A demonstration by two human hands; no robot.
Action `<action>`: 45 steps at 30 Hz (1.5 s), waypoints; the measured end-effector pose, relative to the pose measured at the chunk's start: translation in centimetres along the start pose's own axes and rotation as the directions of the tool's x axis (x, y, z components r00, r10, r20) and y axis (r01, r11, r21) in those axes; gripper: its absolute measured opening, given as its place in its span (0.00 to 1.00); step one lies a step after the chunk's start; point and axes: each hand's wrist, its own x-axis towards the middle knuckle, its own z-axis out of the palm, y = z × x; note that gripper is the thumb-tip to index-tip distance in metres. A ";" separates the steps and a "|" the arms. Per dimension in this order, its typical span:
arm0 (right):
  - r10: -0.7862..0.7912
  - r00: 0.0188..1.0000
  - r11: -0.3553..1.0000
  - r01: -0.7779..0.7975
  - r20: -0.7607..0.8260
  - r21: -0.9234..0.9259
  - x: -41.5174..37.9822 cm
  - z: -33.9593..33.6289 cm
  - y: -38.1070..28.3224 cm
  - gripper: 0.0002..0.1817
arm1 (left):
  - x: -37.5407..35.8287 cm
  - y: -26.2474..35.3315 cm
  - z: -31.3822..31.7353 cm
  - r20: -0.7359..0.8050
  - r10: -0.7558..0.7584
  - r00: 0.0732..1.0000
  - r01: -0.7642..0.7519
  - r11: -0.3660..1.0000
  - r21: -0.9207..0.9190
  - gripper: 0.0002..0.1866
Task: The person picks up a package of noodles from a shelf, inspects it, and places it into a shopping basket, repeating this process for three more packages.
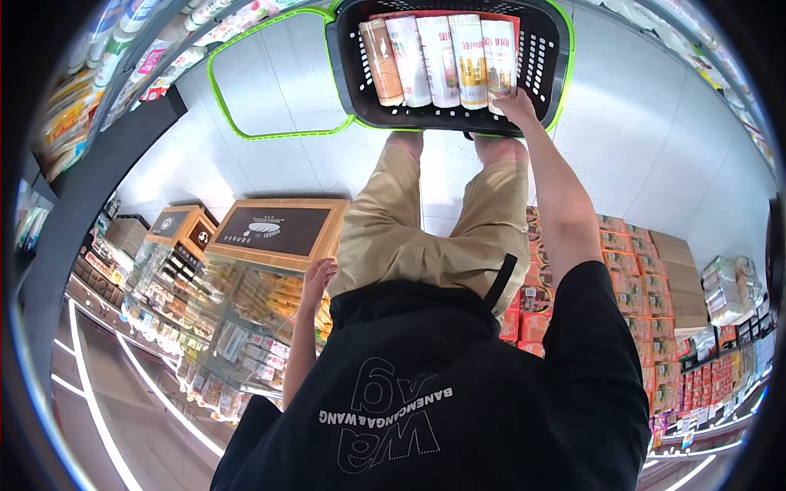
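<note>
A black shopping basket (393,119) with a bright green rim stands on the floor at my feet. Several cylindrical packets lie side by side in it: a brown one (381,69) at the left, white and yellow printed ones (440,65) beside it. My right hand (516,108) reaches into the basket, fingers closed on the lower end of the rightmost white packet (500,57). Hanging by my left hip, my left hand (318,282) is loosely open beside my beige trousers (426,258), with nothing visible in it.
The basket's green handle (214,90) is folded out to the left over the pale tiled floor (278,82). Stocked shelves (123,49) curve along the upper left. Behind me are a wood-framed display case (274,233) and stacked red boxes (626,278).
</note>
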 end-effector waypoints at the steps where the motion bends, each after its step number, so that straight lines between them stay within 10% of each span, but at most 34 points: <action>1: -0.032 0.998 0.999 0.034 -0.051 0.024 1.1 0.9 1.4 0.37 | 0.2 0.0 -0.2 0.003 0.009 1.000 -0.009 1.000 -0.002 0.16; 6: 0.017 0.984 1.000 -0.016 0.177 -0.008 -4.7 -5.1 -4.4 0.24 | 0.3 0.5 -1.3 0.059 0.062 0.996 -0.059 0.997 -0.053 0.16; 8: -0.043 0.999 0.998 0.044 -0.018 0.049 -6.4 -5.3 -5.1 0.20 | -0.3 1.6 -1.5 0.068 0.073 0.995 -0.070 0.996 -0.055 0.16; 22: -0.075 0.994 0.668 0.111 -0.082 0.736 -27.6 -10.7 -3.5 0.17 | 3.2 4.7 -3.7 0.173 0.302 0.938 -0.257 0.935 -0.243 0.20; 23: -0.064 0.995 0.701 0.100 -0.077 0.706 -26.0 -9.2 1.4 0.15 | 4.2 4.5 -3.6 0.189 0.335 0.923 -0.276 0.919 -0.283 0.20; 25: -0.182 0.979 0.983 0.182 -0.094 -0.008 -24.4 -6.7 9.5 0.14 | 6.3 4.4 -3.2 0.196 0.361 0.912 -0.294 0.906 -0.303 0.22; 26: -0.344 0.938 0.847 0.293 -0.037 -0.444 -28.8 -7.4 9.9 0.15 | 5.7 5.0 -2.9 0.219 0.432 0.875 -0.351 0.877 -0.329 0.22; 27: -0.394 0.914 0.825 0.309 -0.092 -0.473 -30.2 -6.4 12.4 0.15 | 6.6 5.2 -2.6 0.209 0.408 0.889 -0.325 0.882 -0.342 0.21; 28: -0.348 0.937 0.758 0.279 -0.005 -0.589 -31.7 -5.7 14.9 0.28 | 4.6 5.8 -2.8 0.251 0.650 0.718 -0.687 0.720 0.101 0.19; 31: -0.297 0.954 0.798 0.267 0.034 -0.540 -30.2 -7.0 13.6 0.26 | 4.2 8.3 -2.2 0.224 0.493 0.841 -0.519 0.852 0.072 0.16; 38: -0.401 0.916 0.783 0.336 -0.011 -0.524 -28.3 -8.1 12.0 0.23 | 8.7 13.3 -0.3 0.344 0.628 0.698 -0.690 0.718 0.089 0.17; 39: -0.410 0.912 0.784 0.346 -0.012 -0.515 -28.4 -7.6 11.7 0.23 | 9.6 14.7 0.4 0.320 0.517 0.794 -0.525 0.848 -0.067 0.18; 40: -0.202 0.967 0.961 0.226 -0.156 0.158 -29.7 -8.4 8.4 0.21 | 9.9 16.4 0.9 0.321 0.389 0.863 -0.331 0.917 -0.222 0.18; 41: 0.043 0.991 0.637 0.069 -0.125 0.768 -30.3 -10.4 4.0 0.20 | 7.7 18.4 0.9 0.281 0.444 0.851 -0.418 0.896 -0.148 0.19; 45: -0.210 0.856 0.767 0.444 -0.472 0.464 -30.1 -19.4 -6.8 0.14 | 6.7 27.1 0.5 0.203 0.822 0.532 -0.822 0.559 -0.111 0.17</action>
